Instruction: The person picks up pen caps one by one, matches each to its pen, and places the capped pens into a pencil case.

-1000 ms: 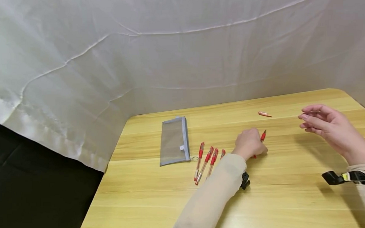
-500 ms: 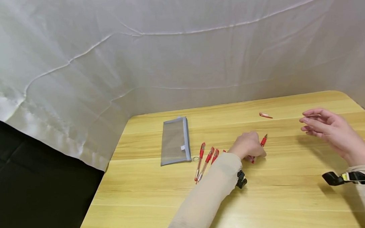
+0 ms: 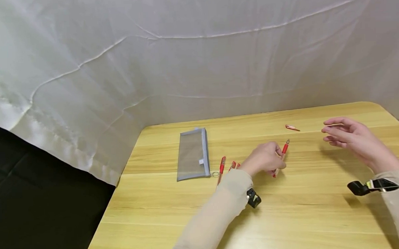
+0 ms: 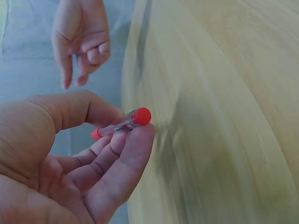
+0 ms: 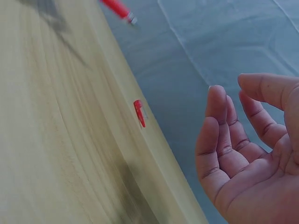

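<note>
My left hand (image 3: 265, 158) pinches an uncapped red pen (image 3: 284, 149) between thumb and fingers, its bare tip pointing up and away from me. In the left wrist view the pen's red end plug (image 4: 143, 116) shows at the fingertips. Over the right of the table hangs my right hand (image 3: 350, 135), fingers loosely bent, nothing in them. A red pen cap (image 3: 292, 128) lies on the table between and beyond the hands; the right wrist view shows the same cap (image 5: 139, 113) near the table edge.
A grey mesh zip pouch (image 3: 191, 154) lies flat at the left of the wooden table (image 3: 146, 210). Right of it lie several red pens (image 3: 222, 166), partly hidden by my left sleeve (image 3: 212, 215). A pale curtain (image 3: 210, 69) stands behind the table.
My left hand has moved slightly left with the red pen, uncovering more of it. Its sleeve now covers more of the lying pens. The right hand stays loosely bent, shifted slightly left.
</note>
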{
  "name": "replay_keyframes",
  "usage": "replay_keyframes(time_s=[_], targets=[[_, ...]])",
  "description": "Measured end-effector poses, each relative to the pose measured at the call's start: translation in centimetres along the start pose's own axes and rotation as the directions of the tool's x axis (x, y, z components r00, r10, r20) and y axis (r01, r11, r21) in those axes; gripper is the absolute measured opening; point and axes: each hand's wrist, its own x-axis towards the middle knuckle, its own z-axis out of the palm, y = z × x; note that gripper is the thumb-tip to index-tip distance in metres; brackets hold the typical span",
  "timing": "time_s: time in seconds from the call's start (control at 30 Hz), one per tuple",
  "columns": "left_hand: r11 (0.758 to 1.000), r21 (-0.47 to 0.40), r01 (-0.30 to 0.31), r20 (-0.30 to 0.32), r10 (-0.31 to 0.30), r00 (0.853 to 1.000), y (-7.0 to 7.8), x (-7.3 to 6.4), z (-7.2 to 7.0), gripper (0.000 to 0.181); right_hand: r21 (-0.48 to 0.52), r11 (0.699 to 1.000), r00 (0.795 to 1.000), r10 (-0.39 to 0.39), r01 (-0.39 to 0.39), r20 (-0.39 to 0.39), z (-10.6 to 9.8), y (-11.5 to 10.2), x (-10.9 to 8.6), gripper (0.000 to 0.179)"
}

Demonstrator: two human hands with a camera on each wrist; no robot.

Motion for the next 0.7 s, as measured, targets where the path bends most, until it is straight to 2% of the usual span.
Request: replay_keyframes(time_s=[0.13,0.27,0.53,0.7], targets=[[0.994,-0.084,-0.071,0.023,0.074,0.997,-1.1,-0.8,-0.8,0.026,-0.095,0.995,0.999,0.036,-0.037,-0.012,0.0,-0.1,0.7,0.027],[0.979,-0.159,-0.129,0.030,0.136,0.990,-2.4,-1.7,-1.6,0.032,-0.233,0.970,0.997,0.070,-0.076,-0.036,0.7,0.0,1.8,0.024],[0.938,-0.316,-0.144,0.032,0.162,0.986,-4.3,-3.7,-2.4,0.043,-0.436,0.892,0.993,0.107,-0.120,-0.054,2.2,0.1,3.4,0.018],[0.915,-0.367,-0.169,0.052,0.202,0.978,-5.2,-4.8,-2.8,0.042,-0.485,0.864,0.990,0.124,-0.138,-0.060,2.4,-0.1,4.1,0.019]])
